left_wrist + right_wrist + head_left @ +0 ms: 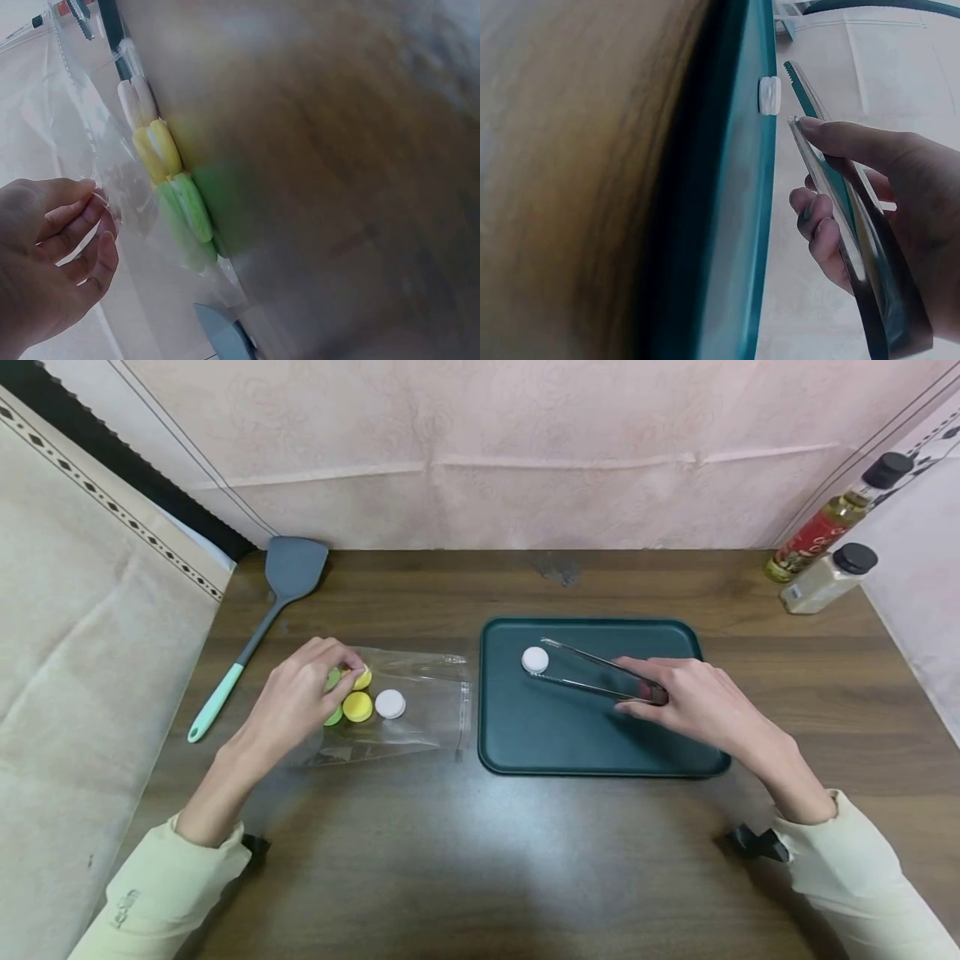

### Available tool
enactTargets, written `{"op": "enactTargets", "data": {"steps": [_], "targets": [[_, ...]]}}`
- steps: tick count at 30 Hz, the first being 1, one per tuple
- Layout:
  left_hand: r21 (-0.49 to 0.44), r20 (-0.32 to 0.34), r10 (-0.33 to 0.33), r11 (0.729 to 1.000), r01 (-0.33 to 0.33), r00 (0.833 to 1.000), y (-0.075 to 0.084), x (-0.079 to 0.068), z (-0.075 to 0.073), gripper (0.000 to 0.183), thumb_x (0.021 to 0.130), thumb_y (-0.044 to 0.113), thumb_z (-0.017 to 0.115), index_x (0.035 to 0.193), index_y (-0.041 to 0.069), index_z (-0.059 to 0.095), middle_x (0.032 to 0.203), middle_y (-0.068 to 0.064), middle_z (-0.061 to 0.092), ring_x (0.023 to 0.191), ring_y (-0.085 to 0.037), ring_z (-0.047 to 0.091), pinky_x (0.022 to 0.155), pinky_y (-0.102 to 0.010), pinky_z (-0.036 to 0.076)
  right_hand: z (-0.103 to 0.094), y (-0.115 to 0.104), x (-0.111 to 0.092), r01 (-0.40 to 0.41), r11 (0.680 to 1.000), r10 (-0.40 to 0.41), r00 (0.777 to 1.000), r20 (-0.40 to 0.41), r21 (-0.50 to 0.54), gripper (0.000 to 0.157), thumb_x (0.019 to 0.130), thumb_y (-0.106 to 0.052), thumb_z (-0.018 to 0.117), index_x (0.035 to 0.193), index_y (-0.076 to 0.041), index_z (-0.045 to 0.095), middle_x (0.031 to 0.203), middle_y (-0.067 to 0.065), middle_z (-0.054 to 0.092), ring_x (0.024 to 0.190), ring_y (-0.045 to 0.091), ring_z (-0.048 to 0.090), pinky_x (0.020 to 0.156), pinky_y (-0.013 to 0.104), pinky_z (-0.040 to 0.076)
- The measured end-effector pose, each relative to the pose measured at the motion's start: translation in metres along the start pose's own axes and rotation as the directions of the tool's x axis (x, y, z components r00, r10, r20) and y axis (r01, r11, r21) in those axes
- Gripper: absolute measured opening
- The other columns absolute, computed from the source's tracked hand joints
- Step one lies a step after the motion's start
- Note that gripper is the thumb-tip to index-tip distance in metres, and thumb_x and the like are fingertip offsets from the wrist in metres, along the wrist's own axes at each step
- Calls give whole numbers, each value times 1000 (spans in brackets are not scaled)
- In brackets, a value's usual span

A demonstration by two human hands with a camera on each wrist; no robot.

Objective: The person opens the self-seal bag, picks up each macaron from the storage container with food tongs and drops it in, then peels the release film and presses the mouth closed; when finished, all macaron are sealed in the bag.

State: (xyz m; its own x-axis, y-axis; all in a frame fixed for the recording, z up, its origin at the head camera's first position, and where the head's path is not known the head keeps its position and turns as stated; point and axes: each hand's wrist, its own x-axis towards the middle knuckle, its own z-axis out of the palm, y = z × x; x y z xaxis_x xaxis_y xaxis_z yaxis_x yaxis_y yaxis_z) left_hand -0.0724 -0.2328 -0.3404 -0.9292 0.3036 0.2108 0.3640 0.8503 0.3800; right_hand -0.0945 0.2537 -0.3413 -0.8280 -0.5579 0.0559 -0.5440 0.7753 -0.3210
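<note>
At ten o'clock in the head view we see a grey spatula (294, 567) lying unused. At nine o'clock our left hand (292, 693) pinches the edge of a clear bag (435, 689) between thumb and fingertips. In it, left to right, we have two green macarons (333, 716), two yellow macarons (357, 707) and one white macaron (390, 704).

At three o'clock lies the teal tray (600, 752), and towards its ten o'clock sits a second white macaron (535, 660). Our right hand (697, 703) grips the tongs (853, 251), their tips well apart. Two bottles, an oil bottle (817, 535) and a clear jar (823, 583), stand at two o'clock.

We judge the step in hand to be moving macarons between tray and bag with the tongs; we cannot tell whether this one awaits gripping or is just set down. If it is to be lifted, we need to lower the tips around it and squeeze lightly, as a crust may crack.

From the head camera, the near tip seems to touch it; our right wrist view shows a gap and toothed tips. The left wrist view reveals layered sides, where the head view gives only round tops.
</note>
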Motion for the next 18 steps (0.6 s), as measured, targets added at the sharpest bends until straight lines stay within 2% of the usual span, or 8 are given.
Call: {"op": "enactTargets", "data": {"steps": [6, 11, 18], "targets": [[0, 4, -3, 1000, 3, 1000, -1, 0, 1, 4, 102, 3, 76, 105, 1, 77, 108, -15, 76, 97, -31, 65, 74, -48, 56, 5, 5, 0, -19, 1000, 19, 1000, 7, 4, 54, 97, -31, 87, 143, -8, 72, 76, -6, 55, 65, 8, 47, 51, 26, 31], [-8, 14, -11, 1000, 11, 1000, -1, 0, 2, 5, 102, 3, 77, 106, 0, 76, 110, -17, 76, 98, -33, 66, 76, -50, 58, 11, 7, 3, -36, 999, 35, 998, 45, 17, 54, 99, -32, 85, 144, -8, 71, 75, -5, 55, 65, 9, 47, 52, 26, 32], [-14, 15, -11, 1000, 12, 1000, -2, 1, 3, 6, 101, 2, 77, 106, -1, 76, 110, -18, 76, 98, -34, 66, 76, -51, 58, 18, 8, 7, -35, 997, 31, 998, 55, 67, 48, 100, -25, 84, 144, -8, 73, 69, -5, 45, 57, 7, 40, 51, 24, 30]]}}
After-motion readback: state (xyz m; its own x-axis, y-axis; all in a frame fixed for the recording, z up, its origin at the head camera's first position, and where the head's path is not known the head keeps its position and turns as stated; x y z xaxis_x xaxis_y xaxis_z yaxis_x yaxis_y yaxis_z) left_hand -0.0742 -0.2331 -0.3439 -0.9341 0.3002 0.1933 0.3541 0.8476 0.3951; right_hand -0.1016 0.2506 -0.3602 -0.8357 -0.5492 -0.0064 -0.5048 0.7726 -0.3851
